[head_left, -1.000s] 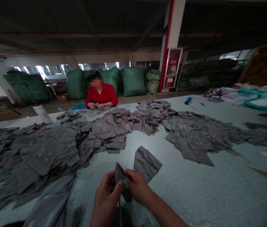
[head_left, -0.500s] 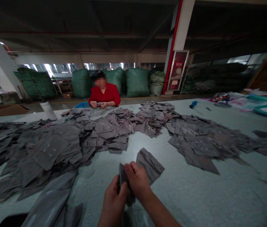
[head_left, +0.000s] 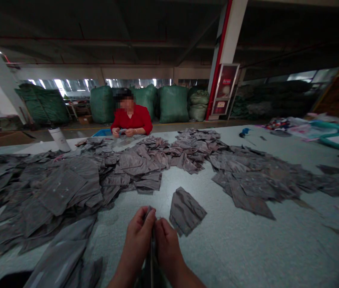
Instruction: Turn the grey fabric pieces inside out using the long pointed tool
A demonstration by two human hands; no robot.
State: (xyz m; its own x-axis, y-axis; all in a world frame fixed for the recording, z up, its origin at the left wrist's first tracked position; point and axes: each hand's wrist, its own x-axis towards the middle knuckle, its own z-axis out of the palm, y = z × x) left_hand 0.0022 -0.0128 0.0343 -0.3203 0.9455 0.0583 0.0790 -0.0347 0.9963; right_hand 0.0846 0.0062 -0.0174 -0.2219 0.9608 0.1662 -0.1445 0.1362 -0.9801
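My left hand (head_left: 138, 240) and my right hand (head_left: 166, 246) are side by side at the bottom of the view, both pinching a narrow folded grey fabric piece (head_left: 152, 240) held on edge. Most of that piece is hidden by my fingers. Just beyond my right hand, a separate crumpled grey fabric piece (head_left: 186, 211) lies on the pale table (head_left: 232, 248), not touching either hand. Large scattered heaps of similar grey fabric pieces (head_left: 136, 168) spread across the table beyond it.
A co-worker in a red top (head_left: 131, 120) sits across the table, handling something small. Near them are a white cylinder (head_left: 59, 139) and a blue crate (head_left: 102, 133). Large green sacks (head_left: 174, 104) stand behind, and teal-and-white items (head_left: 337, 140) lie at far right.
My hands have drawn closer together and lower, and the held fabric now stands as a narrow edge. The lying grey piece no longer touches my right hand.
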